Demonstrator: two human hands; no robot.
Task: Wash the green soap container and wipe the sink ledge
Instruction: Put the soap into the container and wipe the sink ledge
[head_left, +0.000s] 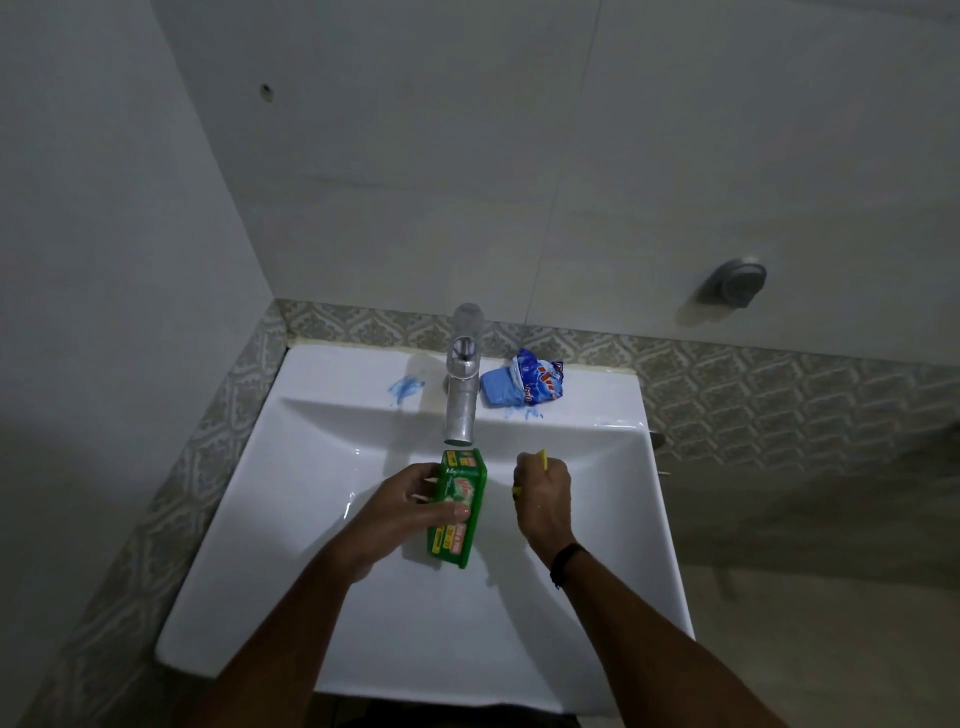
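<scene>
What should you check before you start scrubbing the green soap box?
1. Green soap container gripped by left hand: ok.
2. Yellow scrubber held in right hand: ok.
3. Container under the tap spout: ok.
4. Water running: cannot tell; no stream shows.
5. Container over the sink basin: ok.
6. Ledge clean: not ok, blue smears and a blue soap bar sit there.

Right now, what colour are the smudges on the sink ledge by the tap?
Blue smudges, seen in the head view.
</scene>
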